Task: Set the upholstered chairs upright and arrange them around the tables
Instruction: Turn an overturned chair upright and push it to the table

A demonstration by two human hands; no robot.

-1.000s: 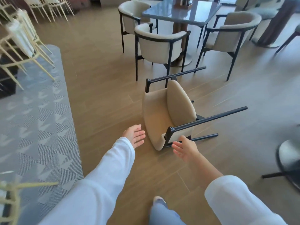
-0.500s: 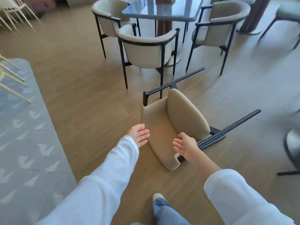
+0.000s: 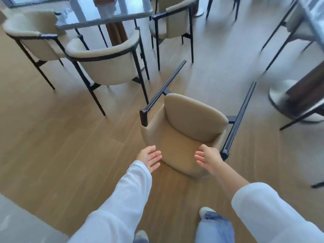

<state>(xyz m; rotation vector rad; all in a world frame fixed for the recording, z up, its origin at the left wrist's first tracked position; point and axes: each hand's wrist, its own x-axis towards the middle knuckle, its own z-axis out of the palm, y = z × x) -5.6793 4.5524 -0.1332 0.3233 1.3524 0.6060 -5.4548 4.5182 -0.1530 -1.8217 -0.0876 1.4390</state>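
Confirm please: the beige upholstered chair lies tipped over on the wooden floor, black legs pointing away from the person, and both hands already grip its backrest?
Only the grip is wrong. The head view shows the left hand and right hand open, fingers straight, at either side of the backrest, gripping nothing. The upholstered chair lies tipped on the wooden floor, black legs pointing away.

An overturned chair [image 3: 184, 137], beige upholstery on a black frame, lies on its curved back on the wooden floor [image 3: 70, 137] in the near middle of the scene, its seat cushion [image 3: 194, 118] standing on edge and its black legs [image 3: 240, 116] pointing away toward the far right. Beyond it, matching chairs stand upright around a grey table [image 3: 105, 14] at far left: a near chair [image 3: 108, 67], a left chair [image 3: 33, 37] and a right chair [image 3: 175, 23]. A second table [image 3: 315, 16] stands at far right.
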